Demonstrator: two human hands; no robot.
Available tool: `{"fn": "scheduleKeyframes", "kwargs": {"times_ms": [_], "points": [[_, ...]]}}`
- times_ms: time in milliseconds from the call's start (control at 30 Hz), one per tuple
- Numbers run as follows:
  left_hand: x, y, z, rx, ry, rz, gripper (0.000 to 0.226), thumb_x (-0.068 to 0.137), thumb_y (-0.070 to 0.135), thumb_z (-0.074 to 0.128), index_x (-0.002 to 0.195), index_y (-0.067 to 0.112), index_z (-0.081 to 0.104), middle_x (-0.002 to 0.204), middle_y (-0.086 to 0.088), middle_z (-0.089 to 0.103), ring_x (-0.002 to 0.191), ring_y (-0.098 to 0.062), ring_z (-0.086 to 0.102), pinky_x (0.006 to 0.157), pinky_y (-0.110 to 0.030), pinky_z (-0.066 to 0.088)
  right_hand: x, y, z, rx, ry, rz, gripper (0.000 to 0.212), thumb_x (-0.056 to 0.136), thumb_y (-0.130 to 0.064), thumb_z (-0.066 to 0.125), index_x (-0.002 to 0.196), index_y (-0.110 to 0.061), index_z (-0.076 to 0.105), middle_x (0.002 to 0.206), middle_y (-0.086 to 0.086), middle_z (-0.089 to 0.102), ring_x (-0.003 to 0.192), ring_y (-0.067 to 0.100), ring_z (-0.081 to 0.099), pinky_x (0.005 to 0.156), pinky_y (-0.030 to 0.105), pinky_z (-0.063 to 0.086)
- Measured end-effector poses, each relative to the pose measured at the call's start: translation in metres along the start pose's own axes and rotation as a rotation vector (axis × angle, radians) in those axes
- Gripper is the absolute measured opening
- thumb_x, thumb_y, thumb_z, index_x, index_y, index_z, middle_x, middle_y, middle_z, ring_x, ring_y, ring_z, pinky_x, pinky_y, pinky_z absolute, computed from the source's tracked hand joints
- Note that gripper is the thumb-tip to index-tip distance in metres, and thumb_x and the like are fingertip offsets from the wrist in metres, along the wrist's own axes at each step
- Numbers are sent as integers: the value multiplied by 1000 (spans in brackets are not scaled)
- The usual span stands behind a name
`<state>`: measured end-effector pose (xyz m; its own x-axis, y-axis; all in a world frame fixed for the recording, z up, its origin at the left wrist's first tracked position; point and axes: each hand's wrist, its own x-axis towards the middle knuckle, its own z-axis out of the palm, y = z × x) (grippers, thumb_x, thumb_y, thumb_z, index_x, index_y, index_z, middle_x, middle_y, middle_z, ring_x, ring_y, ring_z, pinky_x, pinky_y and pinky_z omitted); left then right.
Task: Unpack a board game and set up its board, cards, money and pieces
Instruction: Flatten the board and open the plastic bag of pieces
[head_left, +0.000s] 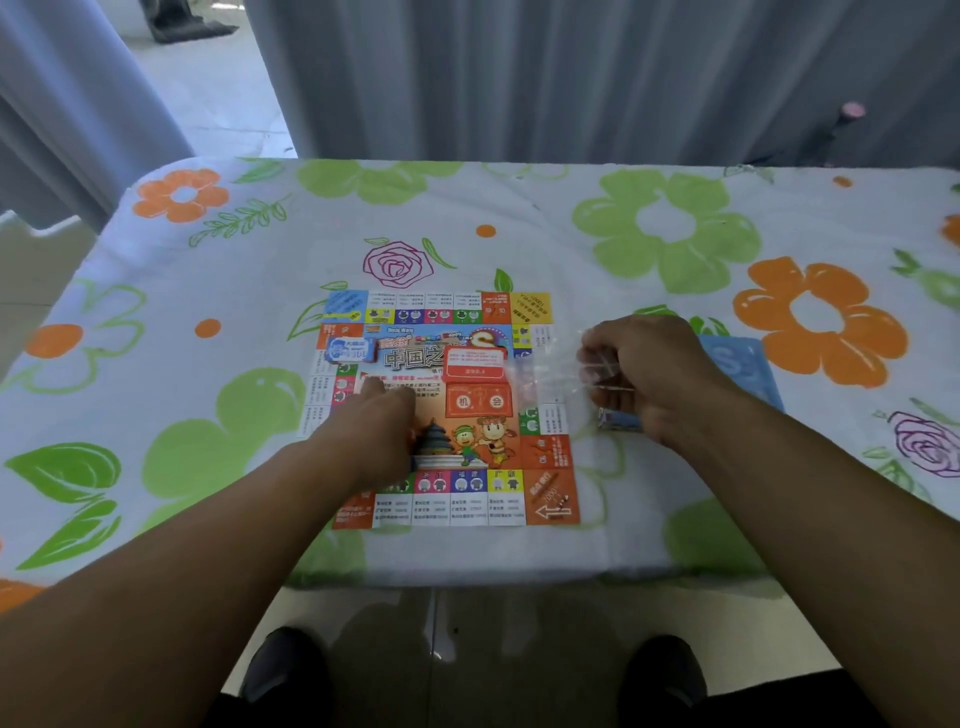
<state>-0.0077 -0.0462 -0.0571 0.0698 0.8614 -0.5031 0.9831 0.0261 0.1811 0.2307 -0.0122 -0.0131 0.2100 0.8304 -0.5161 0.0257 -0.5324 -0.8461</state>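
So there's one board (441, 415) lying flat in the middle of the surface (519, 234), which has a flowered cloth over it. I count two loose card stacks on the board: one blue deck (350, 349) near its far-left corner and one red deck (475, 362) around the centre. Right below the red deck is another red rectangle, but I can't tell if it's a third stack or just printed on the board.

The left hand (374, 431) rests on the left half of the board with its fingers (376, 389) stretched out fairly straight, gripping nothing. The right hand (644, 379) is just off the board's right edge, its fingers (597, 364) curled tight round one clear plastic bag (540, 374) that trails over the board's right side.

One blue box (737, 364) sits half hidden behind that hand, and some small blue-edged thing pokes out under it, too covered to identify. Two dark shoes (283, 670) on the floor below
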Motion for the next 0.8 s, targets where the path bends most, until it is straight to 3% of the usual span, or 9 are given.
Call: {"fn": "scheduleKeyframes", "kwargs": {"times_ms": [133,367,567,700,800], "points": [[3,9,1,-31,25,32,41,80,19,76,117,19,56,122,-6,46,98,-21,55,89,-35,52,-1,2,-5,9,-14,4,4,88,-6,63,92,-6,64,71,9,65,48,15,54,49,24,48],[5,23,2,-47,43,59,38,83,17,73,118,19,57,124,-6,49,106,-23,56,90,-34,51,-2,3,-7,-4,-28,7,7,88,-7,62,95,-6,65,71,8,66,49,15,55,51,25,48],[4,38,-9,-34,67,51,62,82,26,74,137,21,45,131,-8,45,124,-27,47,100,-42,46,0,-5,-31,-54,108,-54,7,83,2,62,86,-5,63,64,10,55,38,12,50,41,23,46],[5,75,-22,-258,202,185,53,85,28,72,133,21,49,126,-5,48,113,-25,55,92,-39,50,6,-2,-58,-156,181,-79,15,83,4,62,72,-6,59,67,13,56,51,21,55,39,24,50],[13,106,-23,-326,254,283,49,86,26,70,131,20,51,124,-5,52,103,-23,59,86,-37,50,11,2,-79,-187,240,-103,11,83,1,63,74,-5,61,82,16,59,64,28,60,50,34,59]]}}
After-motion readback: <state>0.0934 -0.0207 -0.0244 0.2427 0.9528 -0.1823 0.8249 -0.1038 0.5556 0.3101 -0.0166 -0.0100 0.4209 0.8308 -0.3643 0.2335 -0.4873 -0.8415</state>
